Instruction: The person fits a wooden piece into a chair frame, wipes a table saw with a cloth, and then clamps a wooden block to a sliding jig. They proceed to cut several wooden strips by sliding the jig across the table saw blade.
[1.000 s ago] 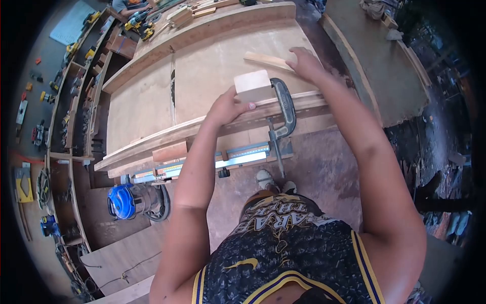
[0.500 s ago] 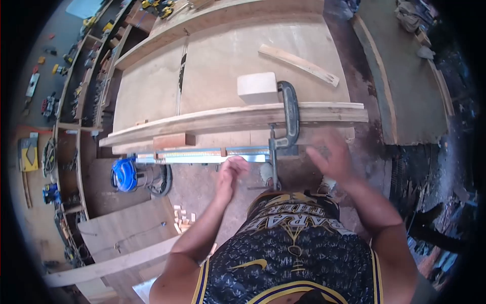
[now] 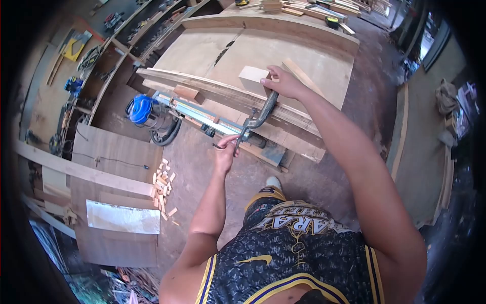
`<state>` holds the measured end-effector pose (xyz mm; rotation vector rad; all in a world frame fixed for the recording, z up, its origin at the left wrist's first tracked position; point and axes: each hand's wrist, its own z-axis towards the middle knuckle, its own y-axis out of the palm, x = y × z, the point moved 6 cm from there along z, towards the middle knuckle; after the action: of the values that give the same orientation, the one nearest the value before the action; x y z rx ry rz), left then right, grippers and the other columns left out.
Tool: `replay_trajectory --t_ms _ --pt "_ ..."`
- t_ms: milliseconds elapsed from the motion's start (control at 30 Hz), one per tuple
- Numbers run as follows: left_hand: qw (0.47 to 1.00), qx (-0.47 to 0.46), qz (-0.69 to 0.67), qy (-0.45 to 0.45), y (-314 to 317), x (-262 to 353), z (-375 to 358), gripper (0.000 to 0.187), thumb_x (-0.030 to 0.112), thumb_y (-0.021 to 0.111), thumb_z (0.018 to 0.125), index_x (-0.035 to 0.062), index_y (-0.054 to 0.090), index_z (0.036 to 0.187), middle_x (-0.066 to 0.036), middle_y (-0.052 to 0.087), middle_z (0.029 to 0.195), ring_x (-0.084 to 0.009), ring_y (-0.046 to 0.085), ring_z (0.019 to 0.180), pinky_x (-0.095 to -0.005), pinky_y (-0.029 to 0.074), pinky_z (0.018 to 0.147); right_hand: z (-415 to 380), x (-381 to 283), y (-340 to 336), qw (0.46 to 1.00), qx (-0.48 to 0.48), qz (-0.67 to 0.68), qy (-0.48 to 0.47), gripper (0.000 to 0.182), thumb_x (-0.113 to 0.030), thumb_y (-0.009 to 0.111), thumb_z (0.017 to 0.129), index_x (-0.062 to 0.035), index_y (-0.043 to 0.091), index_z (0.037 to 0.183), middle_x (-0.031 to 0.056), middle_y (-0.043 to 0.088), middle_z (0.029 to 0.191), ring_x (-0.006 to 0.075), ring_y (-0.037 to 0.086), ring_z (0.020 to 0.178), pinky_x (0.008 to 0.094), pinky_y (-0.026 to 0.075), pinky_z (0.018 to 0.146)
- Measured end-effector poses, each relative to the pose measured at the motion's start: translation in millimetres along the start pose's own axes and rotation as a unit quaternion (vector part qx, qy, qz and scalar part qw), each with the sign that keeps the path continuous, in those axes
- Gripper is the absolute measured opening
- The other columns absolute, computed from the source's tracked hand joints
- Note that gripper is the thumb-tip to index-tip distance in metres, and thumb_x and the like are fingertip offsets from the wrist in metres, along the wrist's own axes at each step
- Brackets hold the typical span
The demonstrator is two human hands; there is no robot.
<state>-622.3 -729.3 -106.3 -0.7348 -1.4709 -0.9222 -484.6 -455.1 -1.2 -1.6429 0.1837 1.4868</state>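
A dark C-clamp [image 3: 267, 109] spans the edge of a wooden workpiece, its screw end pointing toward me. My left hand [image 3: 226, 153] is closed at the clamp's screw handle, low by the metal rail. The pale wooden block [image 3: 254, 77] sits on the panel beside the clamp's upper end. My right hand [image 3: 284, 85] curls over that block's right corner, thumb against it, and partly covers the clamp's top. A long metal rail [image 3: 202, 115] runs along the near edge, with a small reddish wood block [image 3: 188, 92] behind it.
A blue shop vacuum [image 3: 143, 112] stands on the floor at the left. Several wood offcuts [image 3: 162, 188] lie scattered near a plywood sheet [image 3: 114, 152]. A loose wood strip [image 3: 304, 76] rests on the panel. Shelves with tools line the left.
My view has turned and shifted. The left hand has come onto the clamp's screw handle, and the right hand has moved from beside the clamp up to the pale block.
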Motion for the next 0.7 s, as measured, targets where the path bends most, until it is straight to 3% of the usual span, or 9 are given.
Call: replay_trajectory --t_ms 67,133,200,300,367,400,500,567,700 --pt "0.986 -0.005 0.149 0.077 3 17 -1 0.016 0.002 0.056 0.092 0.0029 0.070 0.100 -0.005 0.058 0.089 -0.0093 0.054 0.063 -0.0213 0.043 0.054 -2 -4 6 0.998 -0.063 -0.003 0.012 0.074 -0.049 0.065 0.086 -0.0013 0.043 0.138 0.0243 0.053 0.133 0.0332 0.053 0.123 0.0393 0.042 0.103" --pt "0.960 -0.025 0.254 0.119 8 28 -3 0.017 0.002 0.055 0.092 0.0039 0.071 0.099 -0.006 0.057 0.092 -0.0102 0.055 0.064 -0.0229 0.044 0.055 -9 -5 3 0.991 -0.131 0.009 0.014 0.076 -0.049 0.065 0.087 -0.0008 0.041 0.140 0.0241 0.053 0.132 0.0317 0.052 0.124 0.0386 0.042 0.103" --pt "0.953 -0.029 0.249 0.169 6 27 -1 0.015 0.004 0.057 0.092 0.0043 0.071 0.097 -0.006 0.057 0.094 -0.0118 0.056 0.066 -0.0247 0.045 0.057 -12 5 -1 0.992 -0.122 0.037 -0.008 0.076 -0.048 0.064 0.088 -0.0008 0.039 0.142 0.0229 0.053 0.133 0.0299 0.051 0.126 0.0381 0.041 0.104" --pt "0.982 0.020 0.180 0.051 13 21 1 0.013 0.004 0.055 0.093 0.0032 0.068 0.098 -0.004 0.057 0.089 -0.0100 0.055 0.066 -0.0227 0.044 0.054 -11 21 -13 0.993 -0.112 0.036 -0.017 0.074 -0.046 0.064 0.089 -0.0014 0.038 0.142 0.0211 0.053 0.134 0.0282 0.050 0.128 0.0375 0.039 0.106" --pt "0.959 0.172 0.204 0.093 -4 18 -12 0.011 0.007 0.058 0.093 0.0031 0.065 0.101 -0.003 0.057 0.090 -0.0109 0.056 0.074 -0.0242 0.045 0.062 -6 30 -8 0.988 -0.145 0.045 -0.021 0.073 -0.045 0.064 0.089 -0.0018 0.038 0.142 0.0203 0.053 0.134 0.0275 0.048 0.129 0.0370 0.038 0.107" --pt "0.957 0.240 0.164 0.012 10 39 -23 0.015 0.018 0.056 0.097 0.0036 0.061 0.100 -0.003 0.056 0.089 -0.0120 0.054 0.081 -0.0260 0.043 0.073 0 34 -5 0.981 -0.164 0.100 -0.019 0.071 -0.043 0.063 0.090 -0.0021 0.038 0.142 0.0192 0.053 0.134 0.0262 0.049 0.128 0.0363 0.038 0.107" --pt "0.914 0.401 0.000 0.067 23 38 -40 0.025 0.028 0.050 0.100 0.0055 0.057 0.093 -0.006 0.058 0.090 -0.0127 0.052 0.081 -0.0276 0.040 0.076 15 26 9 0.932 -0.308 0.186 -0.035 0.066 -0.037 0.062 0.093 -0.0022 0.038 0.143 0.0160 0.054 0.132 0.0225 0.051 0.122 0.0345 0.040 0.104" --pt "0.851 0.504 -0.104 0.106 36 39 -34 0.035 0.037 0.043 0.102 0.0095 0.048 0.080 -0.002 0.047 0.075 -0.0136 0.043 0.073 -0.0293 0.037 0.073 24 34 15 0.943 -0.317 0.091 -0.053 0.066 -0.036 0.062 0.093 -0.0029 0.036 0.144 0.0144 0.055 0.130 0.0206 0.053 0.118 0.0342 0.041 0.102" --pt "0.747 0.627 -0.148 0.163 51 40 -31 0.041 0.039 0.041 0.103 0.0124 0.040 0.071 0.000 0.036 0.067 -0.0141 0.036 0.067 -0.0304 0.035 0.069 20 26 8 0.912 -0.380 0.151 -0.037 0.069 -0.037 0.063 0.092 -0.0030 0.035 0.145 0.0152 0.055 0.130 0.0210 0.053 0.118 0.0339 0.040 0.103"
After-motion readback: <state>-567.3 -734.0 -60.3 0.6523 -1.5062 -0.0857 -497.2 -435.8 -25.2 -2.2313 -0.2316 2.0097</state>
